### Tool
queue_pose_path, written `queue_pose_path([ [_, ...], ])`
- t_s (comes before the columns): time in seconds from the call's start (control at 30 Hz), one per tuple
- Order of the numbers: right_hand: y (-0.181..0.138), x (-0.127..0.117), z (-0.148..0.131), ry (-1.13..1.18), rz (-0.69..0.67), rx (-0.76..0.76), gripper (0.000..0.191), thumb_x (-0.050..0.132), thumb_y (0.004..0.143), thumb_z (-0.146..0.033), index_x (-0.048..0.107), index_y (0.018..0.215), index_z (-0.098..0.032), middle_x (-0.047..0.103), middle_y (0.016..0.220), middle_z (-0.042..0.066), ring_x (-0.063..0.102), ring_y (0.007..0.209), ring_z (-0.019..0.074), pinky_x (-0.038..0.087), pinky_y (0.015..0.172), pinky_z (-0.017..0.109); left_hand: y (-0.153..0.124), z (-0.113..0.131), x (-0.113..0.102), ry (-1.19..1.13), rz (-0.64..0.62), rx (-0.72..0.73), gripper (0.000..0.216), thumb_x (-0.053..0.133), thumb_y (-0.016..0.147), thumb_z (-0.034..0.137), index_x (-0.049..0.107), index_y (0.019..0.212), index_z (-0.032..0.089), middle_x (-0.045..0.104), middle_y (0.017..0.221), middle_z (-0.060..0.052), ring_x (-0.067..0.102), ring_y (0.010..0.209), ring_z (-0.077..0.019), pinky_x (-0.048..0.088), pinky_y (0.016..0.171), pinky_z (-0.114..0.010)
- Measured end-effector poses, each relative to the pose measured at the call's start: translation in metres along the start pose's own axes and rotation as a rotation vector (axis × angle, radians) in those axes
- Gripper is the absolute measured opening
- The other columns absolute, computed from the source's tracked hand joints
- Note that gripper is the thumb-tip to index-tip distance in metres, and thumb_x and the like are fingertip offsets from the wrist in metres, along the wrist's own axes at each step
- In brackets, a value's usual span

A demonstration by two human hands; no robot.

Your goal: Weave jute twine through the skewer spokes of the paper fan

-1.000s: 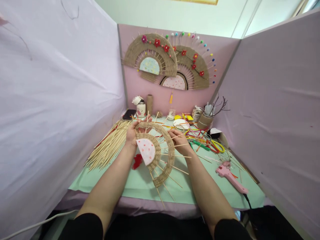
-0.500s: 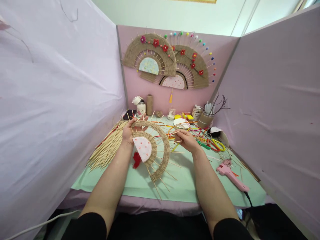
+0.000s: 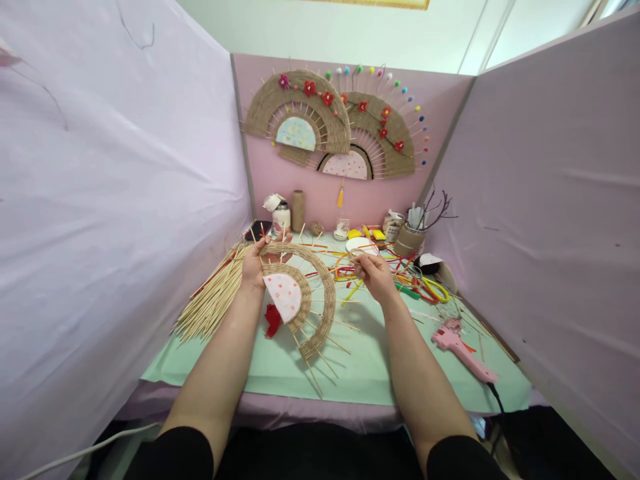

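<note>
My left hand [image 3: 254, 265] is closed on the left end of a half-round fan [image 3: 326, 293] woven from brown twine over thin wooden sticks. The fan is tilted, its bare stick ends fanning out to the right and downward. A white half-circle with pink dots [image 3: 284, 297] fills its centre. Just right of the fan, my right hand [image 3: 376, 276] pinches what looks like a thin strand of twine; the strand is hard to make out at the fingertips. On the table below the fan lies a piece of red material [image 3: 273, 321].
A heap of wooden sticks [image 3: 215, 293] lies at left. Coloured pipe cleaners [image 3: 436, 290] are strewn at right, behind a pink glue gun [image 3: 463, 352]. Jars, a twine spool [image 3: 298, 211] and a pot of twigs [image 3: 410, 240] line the back. Two finished fans [image 3: 300, 100] hang above.
My right hand has moved slightly right, away from the fan's stick ends, with its fingers still pinched. My left hand holds the fan in nearly the same place.
</note>
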State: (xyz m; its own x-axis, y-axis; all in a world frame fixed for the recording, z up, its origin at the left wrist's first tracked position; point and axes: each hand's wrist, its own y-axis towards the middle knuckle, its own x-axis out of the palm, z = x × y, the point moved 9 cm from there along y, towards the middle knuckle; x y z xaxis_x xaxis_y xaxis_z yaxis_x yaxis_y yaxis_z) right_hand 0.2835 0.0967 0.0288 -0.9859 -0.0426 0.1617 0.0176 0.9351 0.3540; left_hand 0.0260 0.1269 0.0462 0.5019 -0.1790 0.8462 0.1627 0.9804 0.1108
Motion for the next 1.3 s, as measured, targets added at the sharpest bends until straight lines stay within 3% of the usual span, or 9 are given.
queue_pose_path([
  [0.2,-0.001,0.002,0.005,0.034,-0.006,0.05,0.036,0.062,0.072,-0.055,0.065,0.072,-0.019,0.053,0.059,0.001,0.043,0.051,0.01,0.032,0.047,0.025,0.003,0.005,-0.004,-0.047,-0.026,0.018,0.018,0.046,0.081,0.02,0.054,0.066,0.017,0.069,0.107,-0.009,0.062,0.107,-0.0248,0.049,0.09,-0.044],
  [0.43,-0.003,0.016,0.012,0.121,-0.081,0.138,0.054,0.051,0.074,-0.07,0.067,0.076,-0.019,0.052,0.057,0.001,0.039,0.048,0.0102,0.031,0.046,0.025,0.001,0.01,-0.008,-0.062,0.016,0.075,0.016,0.049,0.08,0.021,0.055,0.066,0.018,0.07,0.101,-0.007,0.063,0.104,-0.024,0.05,0.09,-0.042],
  [0.67,-0.018,0.048,0.029,0.16,-0.352,0.32,0.072,0.04,0.074,-0.077,0.073,0.082,-0.014,0.062,0.069,0.008,0.053,0.063,0.0137,0.04,0.056,0.025,0.0,0.014,-0.004,-0.133,-0.051,0.097,0.017,0.048,0.08,0.02,0.056,0.065,0.017,0.069,0.106,-0.008,0.061,0.108,-0.0241,0.05,0.09,-0.041],
  [1.07,-0.015,0.043,0.024,0.249,-0.362,0.269,0.062,0.045,0.077,-0.07,0.073,0.087,-0.016,0.06,0.067,0.005,0.049,0.054,0.0092,0.039,0.048,0.021,0.002,0.018,-0.008,-0.173,-0.016,0.125,0.017,0.047,0.08,0.018,0.055,0.065,0.017,0.068,0.109,-0.009,0.061,0.108,-0.0241,0.051,0.087,-0.042],
  [1.3,-0.008,0.027,0.026,0.134,-0.247,0.228,0.063,0.049,0.073,-0.073,0.07,0.08,-0.014,0.053,0.057,0.001,0.043,0.049,0.0092,0.041,0.05,0.025,0.003,0.027,-0.014,-0.167,0.017,0.186,0.014,0.049,0.078,0.018,0.053,0.064,0.016,0.069,0.105,-0.01,0.063,0.105,-0.0241,0.051,0.087,-0.041],
])
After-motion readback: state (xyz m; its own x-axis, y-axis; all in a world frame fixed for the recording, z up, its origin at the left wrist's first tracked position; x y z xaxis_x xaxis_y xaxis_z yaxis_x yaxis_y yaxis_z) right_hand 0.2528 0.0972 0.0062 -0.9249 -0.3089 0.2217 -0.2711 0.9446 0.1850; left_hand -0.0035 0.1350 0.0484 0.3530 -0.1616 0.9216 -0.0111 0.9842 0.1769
